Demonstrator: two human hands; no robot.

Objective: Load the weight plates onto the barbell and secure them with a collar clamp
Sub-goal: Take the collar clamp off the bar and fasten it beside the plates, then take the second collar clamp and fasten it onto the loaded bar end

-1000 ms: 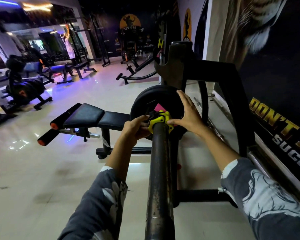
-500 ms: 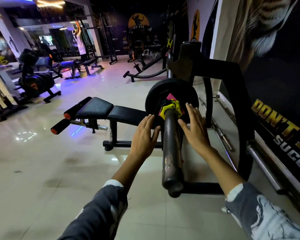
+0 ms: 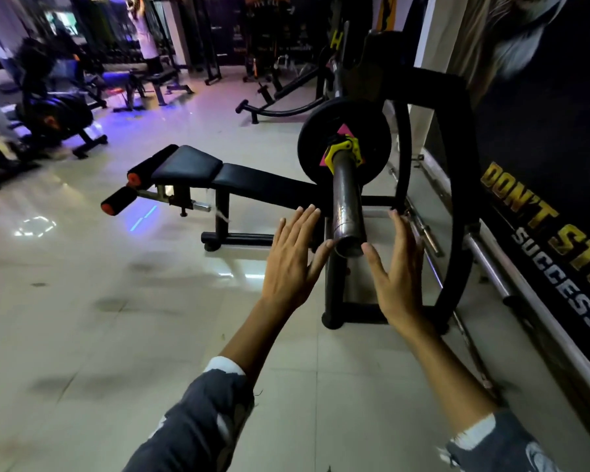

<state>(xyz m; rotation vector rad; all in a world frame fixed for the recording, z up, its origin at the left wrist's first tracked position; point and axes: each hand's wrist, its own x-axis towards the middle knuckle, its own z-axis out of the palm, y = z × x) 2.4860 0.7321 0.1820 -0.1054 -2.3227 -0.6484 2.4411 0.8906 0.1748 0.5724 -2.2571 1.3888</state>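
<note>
A black weight plate point(image 3: 314, 144) sits on the barbell sleeve point(image 3: 347, 206), which points toward me. A yellow collar clamp point(image 3: 342, 155) is wrapped around the sleeve right against the plate, over a pink label. My left hand point(image 3: 292, 264) hovers flat with spread fingers just left of the sleeve's end. To the right of that end, my right hand point(image 3: 397, 270) is equally flat and spread. Neither hand holds anything. The thumbs are close to the sleeve's tip; I cannot tell if they touch it.
A black bench point(image 3: 225, 175) with orange-tipped foam rollers stands to the left of the bar. The black rack frame point(image 3: 457, 185) curves behind the plate along the right wall. Spare bars point(image 3: 484, 264) lie by the wall. Other gym machines point(image 3: 55, 114) stand far left.
Both hands let go of the yellow clamp and drew back along the sleeve toward me, opening flat. The view pulled back, showing the sleeve's end.
</note>
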